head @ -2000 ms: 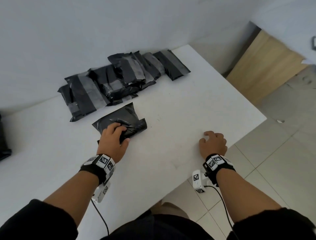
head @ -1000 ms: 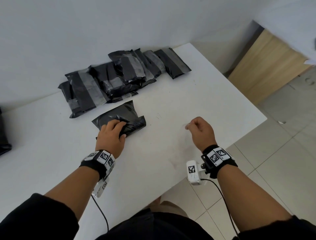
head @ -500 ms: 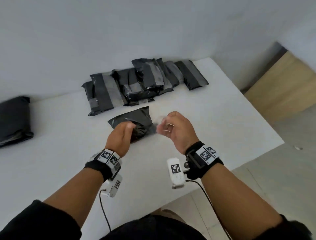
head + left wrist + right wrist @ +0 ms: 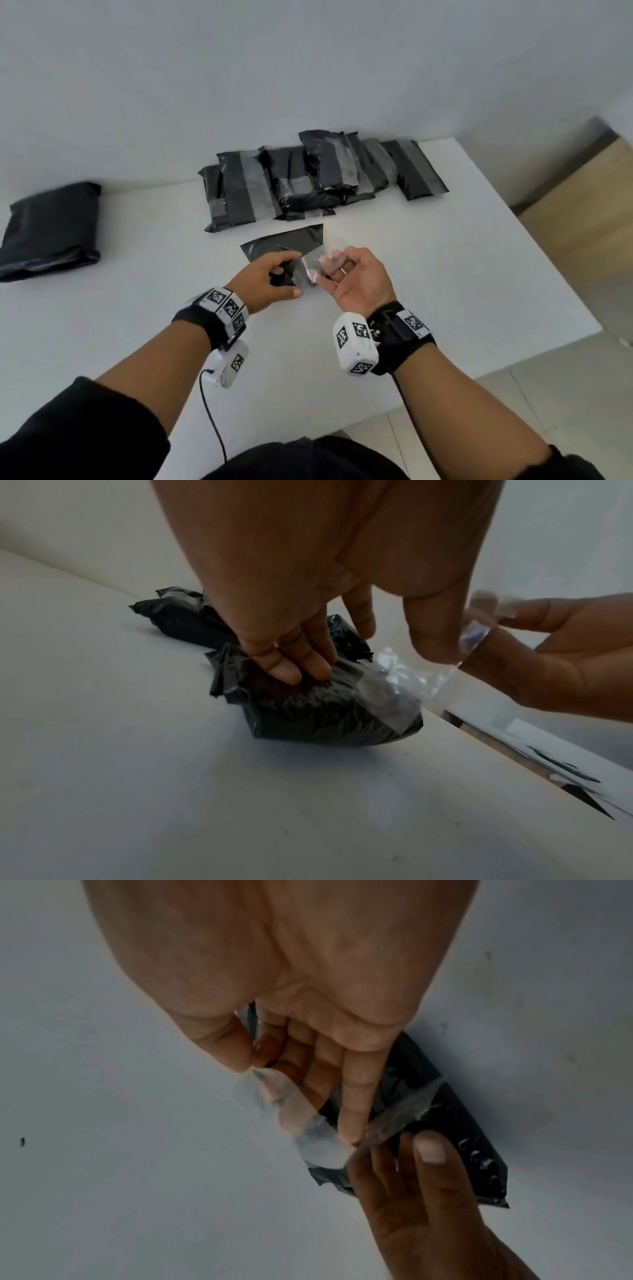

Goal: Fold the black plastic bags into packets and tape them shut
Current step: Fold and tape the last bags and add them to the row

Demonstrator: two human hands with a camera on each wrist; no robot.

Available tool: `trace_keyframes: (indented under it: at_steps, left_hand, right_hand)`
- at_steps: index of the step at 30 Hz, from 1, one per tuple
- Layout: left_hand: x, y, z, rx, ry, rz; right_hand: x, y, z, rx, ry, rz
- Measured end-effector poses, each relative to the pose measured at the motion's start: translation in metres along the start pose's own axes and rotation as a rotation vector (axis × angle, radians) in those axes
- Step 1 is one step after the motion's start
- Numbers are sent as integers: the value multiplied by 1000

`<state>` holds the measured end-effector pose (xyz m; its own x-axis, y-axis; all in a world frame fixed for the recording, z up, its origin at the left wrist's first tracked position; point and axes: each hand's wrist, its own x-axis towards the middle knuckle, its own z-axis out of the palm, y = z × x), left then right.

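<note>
Bag: folded bag (image 4: 291,241) lies on the table (image 4: 445,274), just in front of the taped packets (image 4: 308,178).
Left hand: left hand (image 4: 274,281) arches over the bag, bent fingertips (image 4: 294,666) pressing the fold down.
Right hand: right hand (image 4: 356,281) pinches a strip of clear tape (image 4: 313,267) between thumb and forefinger; one end looks stuck to the bag.
Method: keep the fold pinned, hold the strip taut, lay it across the seam and rub it flat. Slack tape would likely wrinkle.
Change: two seconds ago the right hand rested at the table edge with no tape seen. The left hand has stayed on the bag.
</note>
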<state>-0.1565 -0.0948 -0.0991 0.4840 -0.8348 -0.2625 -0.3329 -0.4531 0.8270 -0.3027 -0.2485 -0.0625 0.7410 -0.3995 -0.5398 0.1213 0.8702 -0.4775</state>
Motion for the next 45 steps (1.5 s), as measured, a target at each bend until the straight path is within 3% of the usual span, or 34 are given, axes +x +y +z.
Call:
trace_keyframes:
  at_steps: [4, 10, 16, 24, 29, 37, 45]
  left_hand:
    - [1, 4, -3, 90, -1, -3]
    - [-7, 3, -13, -202, 130, -122]
    - [-12, 4, -21, -166, 81, -78]
    - [-23, 2, -31, -95, 21, -133]
    - [-23, -8, -27, 72, 228, -187]
    - [-19, -15, -15, 190, 397, -241]
    - [-15, -25, -8, 310, 431, -218]
  right_hand:
    - [1, -1, 14, -8, -19, 15]
    - [11, -4, 2, -25, 147, -70]
    - [18, 4, -6, -257, 192, -112]
    - [24, 1, -28, -669, 236, -222]
    - [30, 9, -42, -1075, 263, -423]
    - [40, 10, -36, -1308, 297, -560]
    - [57, 11, -45, -1308, 232, -451]
